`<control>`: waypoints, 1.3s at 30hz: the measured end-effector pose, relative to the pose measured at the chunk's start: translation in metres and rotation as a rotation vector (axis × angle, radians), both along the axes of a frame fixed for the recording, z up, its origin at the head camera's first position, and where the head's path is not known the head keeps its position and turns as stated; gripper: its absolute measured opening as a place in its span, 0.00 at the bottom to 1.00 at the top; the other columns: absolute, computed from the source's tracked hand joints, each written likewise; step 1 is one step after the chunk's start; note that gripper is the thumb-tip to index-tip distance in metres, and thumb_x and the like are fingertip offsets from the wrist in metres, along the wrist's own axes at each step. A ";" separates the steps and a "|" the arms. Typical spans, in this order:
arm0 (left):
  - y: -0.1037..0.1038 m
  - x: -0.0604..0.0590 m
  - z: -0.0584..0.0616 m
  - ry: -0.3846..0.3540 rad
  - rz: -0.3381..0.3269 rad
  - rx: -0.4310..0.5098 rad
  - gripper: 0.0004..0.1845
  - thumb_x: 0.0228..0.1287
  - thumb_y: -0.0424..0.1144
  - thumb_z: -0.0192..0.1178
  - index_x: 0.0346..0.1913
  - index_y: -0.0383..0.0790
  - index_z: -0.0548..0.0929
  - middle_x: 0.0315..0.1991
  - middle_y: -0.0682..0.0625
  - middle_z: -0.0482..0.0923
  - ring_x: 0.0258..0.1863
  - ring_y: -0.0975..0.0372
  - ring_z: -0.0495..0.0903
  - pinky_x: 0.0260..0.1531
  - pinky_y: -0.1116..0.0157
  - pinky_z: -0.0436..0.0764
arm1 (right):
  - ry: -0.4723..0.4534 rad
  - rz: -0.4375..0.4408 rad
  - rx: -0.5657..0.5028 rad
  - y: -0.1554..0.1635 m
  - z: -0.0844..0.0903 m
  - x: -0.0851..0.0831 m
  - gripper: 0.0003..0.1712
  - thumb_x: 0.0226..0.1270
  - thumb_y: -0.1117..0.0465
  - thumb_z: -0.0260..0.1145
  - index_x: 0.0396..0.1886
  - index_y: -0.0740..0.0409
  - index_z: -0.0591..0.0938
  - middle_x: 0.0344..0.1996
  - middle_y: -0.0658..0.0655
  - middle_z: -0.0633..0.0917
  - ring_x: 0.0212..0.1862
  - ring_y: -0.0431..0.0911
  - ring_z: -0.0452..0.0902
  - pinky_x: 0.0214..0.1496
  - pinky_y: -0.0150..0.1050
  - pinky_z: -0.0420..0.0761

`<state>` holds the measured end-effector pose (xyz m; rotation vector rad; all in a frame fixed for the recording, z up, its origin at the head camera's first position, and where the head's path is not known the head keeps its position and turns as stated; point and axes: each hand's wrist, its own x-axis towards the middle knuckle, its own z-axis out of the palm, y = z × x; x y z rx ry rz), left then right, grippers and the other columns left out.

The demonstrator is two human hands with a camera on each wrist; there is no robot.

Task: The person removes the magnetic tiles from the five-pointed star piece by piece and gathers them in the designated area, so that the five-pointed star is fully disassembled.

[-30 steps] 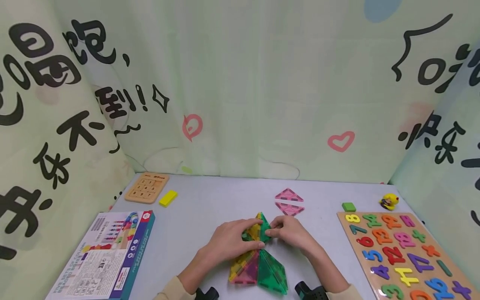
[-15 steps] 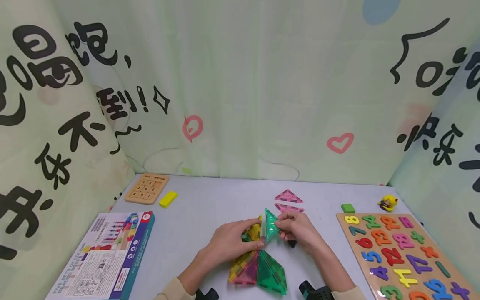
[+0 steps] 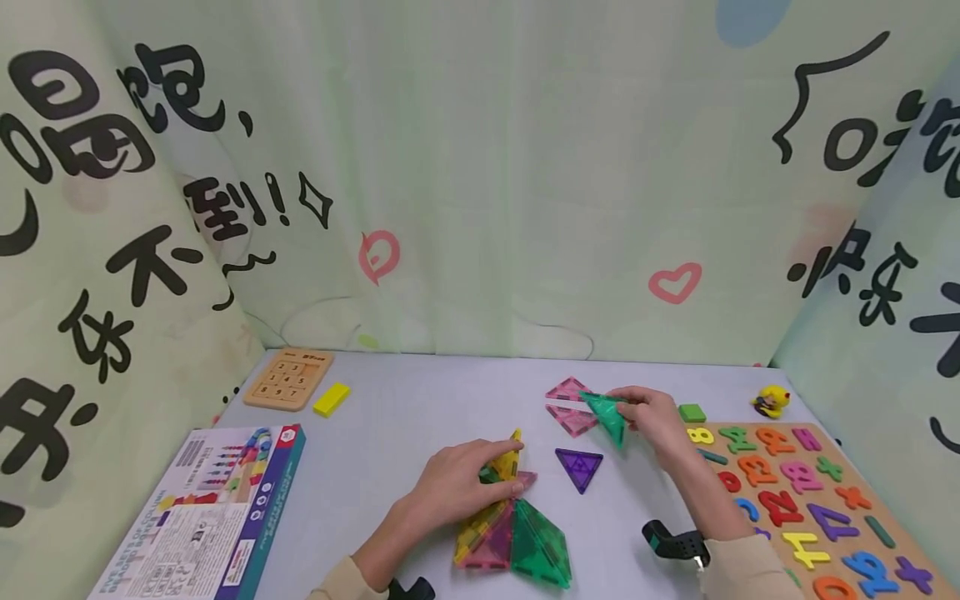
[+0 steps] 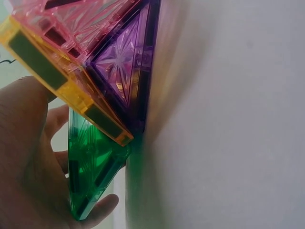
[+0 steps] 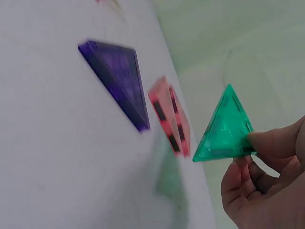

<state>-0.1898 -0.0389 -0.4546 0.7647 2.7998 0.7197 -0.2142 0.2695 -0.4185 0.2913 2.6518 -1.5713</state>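
Observation:
My left hand (image 3: 461, 482) grips a standing structure of translucent magnetic tiles, thumb on the near side and fingers over the far side. A yellow tile (image 4: 62, 81), a pink tile (image 4: 81, 28), a purple tile (image 4: 121, 67) and green tiles (image 4: 90, 162) show in it; a large green part (image 3: 540, 546) juts toward the front. To the right, my right hand (image 3: 652, 421) pinches a green triangular magnetic tile (image 5: 224, 129) by one corner, held above the table. A loose purple triangular tile (image 3: 579, 468) lies between the structure and that hand. Two pink triangular tiles (image 3: 570, 420) lie behind it, partly overlapped by the green tile.
A number puzzle board (image 3: 787, 467) fills the right side, with a green block (image 3: 692, 413) and a yellow duck figure (image 3: 772, 401) behind. On the left are a printed box (image 3: 195, 512), a wooden number board (image 3: 289, 379) and a yellow block (image 3: 332, 400). Curtains enclose the table.
My right hand has pulled the green triangular tile off the structure and carried it right and back. The purple tile, mostly hidden before, now shows on the table. My left hand keeps its grip.

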 end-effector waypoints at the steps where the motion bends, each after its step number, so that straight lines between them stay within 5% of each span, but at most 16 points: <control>1: 0.000 0.000 0.000 0.003 -0.003 0.001 0.30 0.62 0.72 0.53 0.68 0.76 0.69 0.63 0.58 0.78 0.59 0.60 0.78 0.54 0.53 0.78 | 0.001 -0.001 0.030 0.007 0.001 -0.002 0.21 0.77 0.63 0.51 0.63 0.66 0.76 0.59 0.67 0.75 0.48 0.50 0.70 0.47 0.41 0.78; 9: 0.001 0.001 0.000 0.009 0.001 0.006 0.30 0.62 0.72 0.54 0.67 0.75 0.71 0.62 0.56 0.79 0.57 0.60 0.79 0.52 0.53 0.78 | -0.051 0.017 0.195 0.049 -0.004 -0.016 0.22 0.75 0.65 0.46 0.61 0.69 0.77 0.68 0.75 0.67 0.68 0.66 0.60 0.67 0.62 0.67; 21: 0.004 0.001 -0.002 -0.008 0.029 0.015 0.31 0.60 0.73 0.55 0.66 0.75 0.71 0.63 0.57 0.78 0.57 0.60 0.79 0.53 0.52 0.78 | 0.023 0.029 0.460 0.054 -0.025 -0.030 0.19 0.67 0.70 0.51 0.53 0.70 0.81 0.53 0.75 0.78 0.51 0.63 0.72 0.53 0.57 0.75; 29: 0.002 0.001 -0.002 -0.003 0.034 0.029 0.30 0.60 0.72 0.55 0.65 0.75 0.72 0.62 0.57 0.79 0.56 0.60 0.79 0.52 0.53 0.78 | 0.131 0.013 0.450 0.034 -0.018 -0.019 0.17 0.69 0.65 0.55 0.51 0.67 0.83 0.48 0.70 0.81 0.47 0.59 0.75 0.46 0.48 0.77; 39: 0.002 0.000 0.001 -0.018 0.052 0.000 0.36 0.59 0.73 0.56 0.70 0.69 0.68 0.64 0.56 0.77 0.55 0.60 0.79 0.52 0.53 0.79 | 0.111 0.258 0.258 -0.045 -0.017 0.013 0.10 0.70 0.62 0.64 0.46 0.57 0.86 0.44 0.55 0.87 0.45 0.46 0.79 0.48 0.38 0.81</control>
